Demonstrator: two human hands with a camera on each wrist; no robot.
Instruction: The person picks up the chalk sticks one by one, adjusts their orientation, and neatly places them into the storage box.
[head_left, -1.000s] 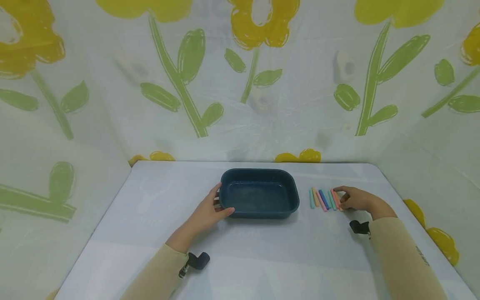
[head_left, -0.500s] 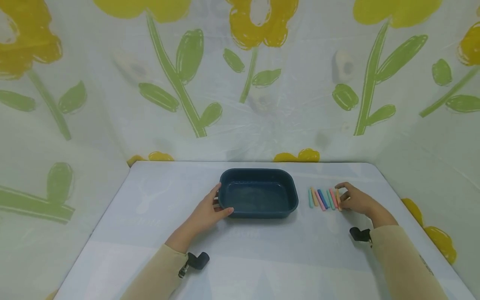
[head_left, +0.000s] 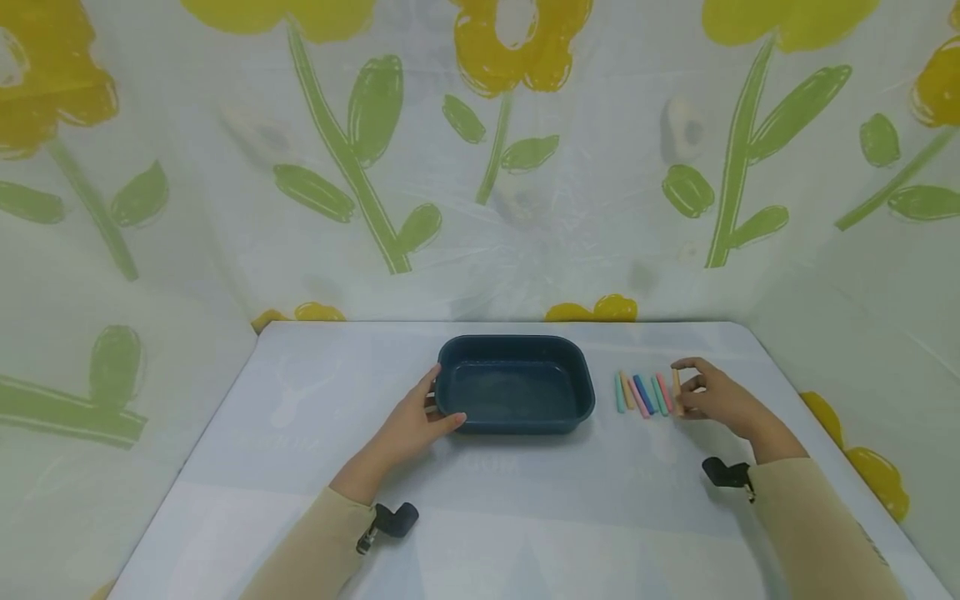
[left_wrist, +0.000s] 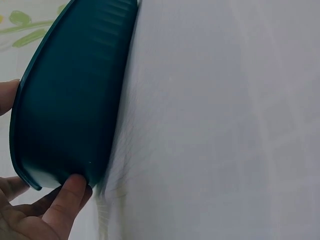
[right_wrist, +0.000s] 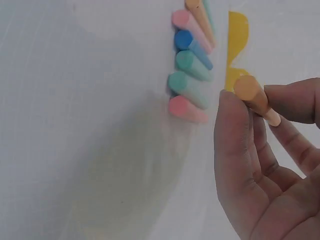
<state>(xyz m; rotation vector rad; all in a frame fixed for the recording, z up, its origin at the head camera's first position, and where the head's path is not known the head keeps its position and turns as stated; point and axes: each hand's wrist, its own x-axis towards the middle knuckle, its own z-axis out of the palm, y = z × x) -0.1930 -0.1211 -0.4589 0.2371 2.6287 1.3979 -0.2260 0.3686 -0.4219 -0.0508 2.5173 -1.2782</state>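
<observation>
A stick of orange chalk (right_wrist: 254, 95) is pinched between the thumb and fingers of my right hand (head_left: 712, 396). In the head view this chalk stands slightly apart from a row of chalk sticks (head_left: 643, 395) in teal, orange, pink and blue lying on the table. The right wrist view shows the row's nearest pink stick (right_wrist: 186, 108) left of the fingers. My left hand (head_left: 412, 425) grips the left end of a dark blue rectangular basin (head_left: 517, 427), thumb at its rim and fingers against the outer wall (left_wrist: 65, 125). Nothing lies inside the basin.
The white table (head_left: 480, 508) carries the basin near its back edge, with the chalk row to the right. A flower-printed curtain (head_left: 577, 208) rises behind the table and along both sides. Small black wrist devices (head_left: 397, 521) sit at both cuffs.
My right hand has taken the end orange chalk and drawn it slightly right, away from the row and off the table. The left hand and basin stay in place.
</observation>
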